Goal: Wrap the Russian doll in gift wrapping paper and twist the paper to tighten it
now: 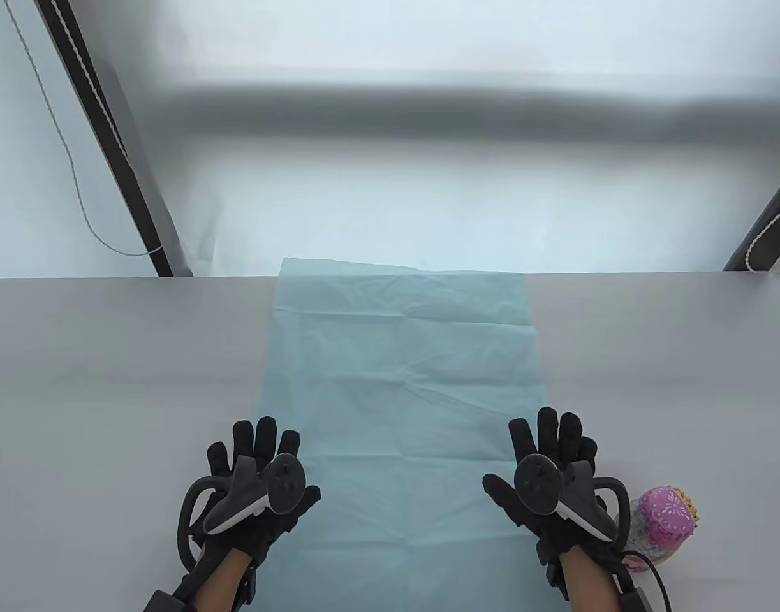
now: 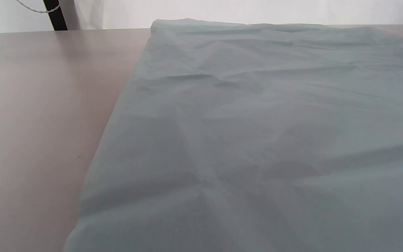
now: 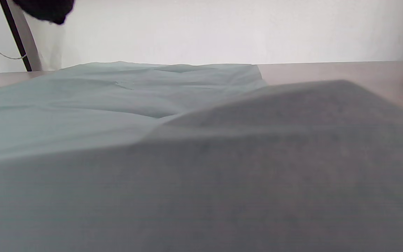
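Doll lies just right of right hand; fingers straight (both hands).

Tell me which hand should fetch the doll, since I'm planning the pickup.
The right hand: the doll stands on the table just to its right, off the paper. The left hand would have to cross the sheet.

Wrapping paper lies flat mid-table, running from near edge to far edge. Left hand on its left edge, right hand on its right edge. Russian doll just right of right hand, off the paper
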`<state>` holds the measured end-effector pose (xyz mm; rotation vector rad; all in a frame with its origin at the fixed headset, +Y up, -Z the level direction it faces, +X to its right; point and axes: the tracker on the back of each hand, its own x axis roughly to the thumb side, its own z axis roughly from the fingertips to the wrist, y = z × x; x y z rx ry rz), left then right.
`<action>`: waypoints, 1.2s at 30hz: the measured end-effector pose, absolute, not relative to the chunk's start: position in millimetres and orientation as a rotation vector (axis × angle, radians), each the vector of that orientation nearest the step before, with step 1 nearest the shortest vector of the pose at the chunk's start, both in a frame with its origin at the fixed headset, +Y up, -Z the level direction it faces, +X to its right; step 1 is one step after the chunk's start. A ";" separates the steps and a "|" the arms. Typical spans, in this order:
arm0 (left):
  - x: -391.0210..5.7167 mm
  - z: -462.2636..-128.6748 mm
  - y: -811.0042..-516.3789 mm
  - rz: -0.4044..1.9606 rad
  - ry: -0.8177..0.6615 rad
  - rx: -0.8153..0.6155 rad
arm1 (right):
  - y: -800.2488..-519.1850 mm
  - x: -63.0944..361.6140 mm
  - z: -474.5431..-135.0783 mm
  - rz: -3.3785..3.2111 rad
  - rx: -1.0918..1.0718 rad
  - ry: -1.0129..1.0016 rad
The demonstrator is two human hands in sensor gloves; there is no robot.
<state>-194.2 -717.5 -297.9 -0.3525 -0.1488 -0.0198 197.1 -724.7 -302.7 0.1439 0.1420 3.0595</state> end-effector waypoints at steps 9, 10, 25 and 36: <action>-196.6 -298.4 -719.4 0.003 -0.147 -0.349 | -724.5 195.0 -302.9 3.061 0.149 0.151; -196.5 -299.2 -719.9 0.007 -0.148 -0.357 | -722.4 192.9 -302.8 3.059 0.166 0.154; -194.1 -291.3 -713.6 0.046 -0.187 -0.349 | -639.8 261.6 -276.8 3.234 -0.312 0.150; -192.3 -289.8 -714.5 0.047 -0.190 -0.344 | -650.8 294.7 -262.0 3.238 -0.645 0.348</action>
